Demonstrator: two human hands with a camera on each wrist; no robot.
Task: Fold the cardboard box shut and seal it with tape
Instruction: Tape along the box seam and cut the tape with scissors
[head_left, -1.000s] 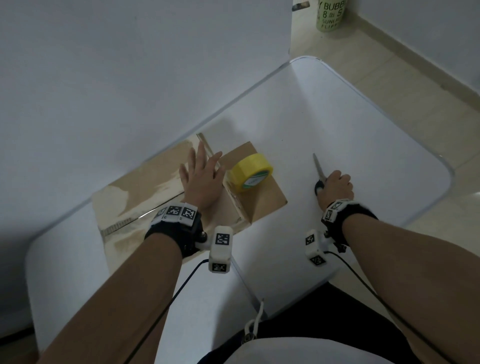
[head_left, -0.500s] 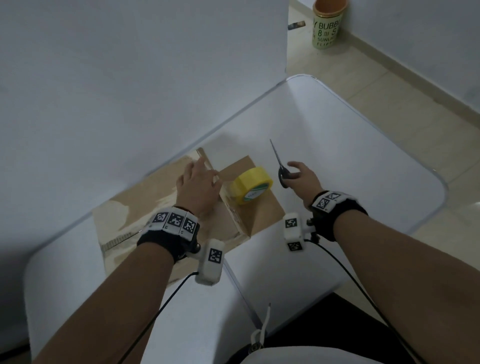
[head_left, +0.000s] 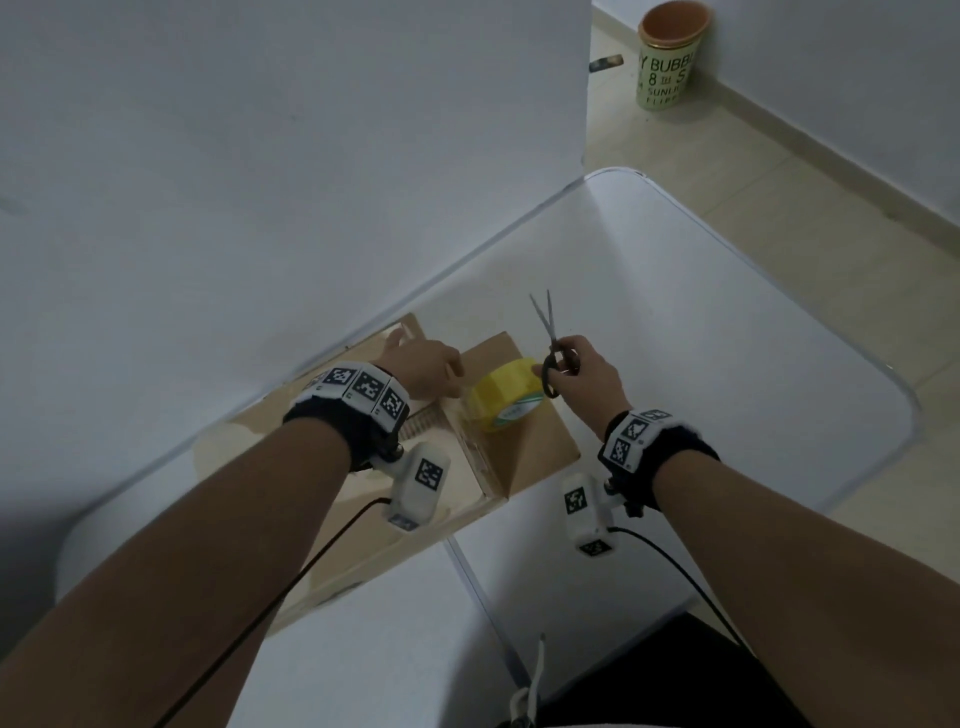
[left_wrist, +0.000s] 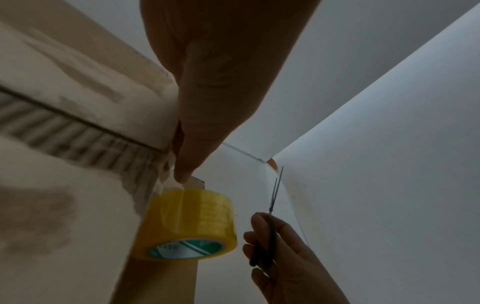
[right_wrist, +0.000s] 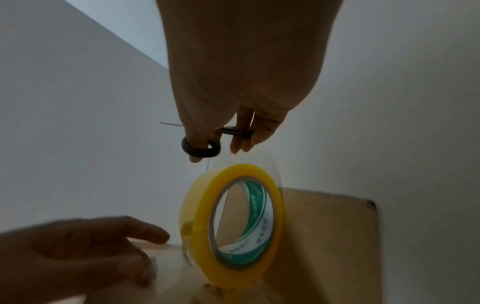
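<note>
On the white table, the cardboard box lies at the left against the wall, its flaps folded down and its long axis running from near-left to far-right. The left hand is pressed on the box's far-right end, fingers loosely extended; nothing is seen gripped. Just right of it the yellow tape roll stands on edge on a flap, its open core facing near-right. Further right, the scissors are gripped by the right hand, blades slightly parted and pointing away. The taping step appears reached; next, the strip would need cutting.
</note>
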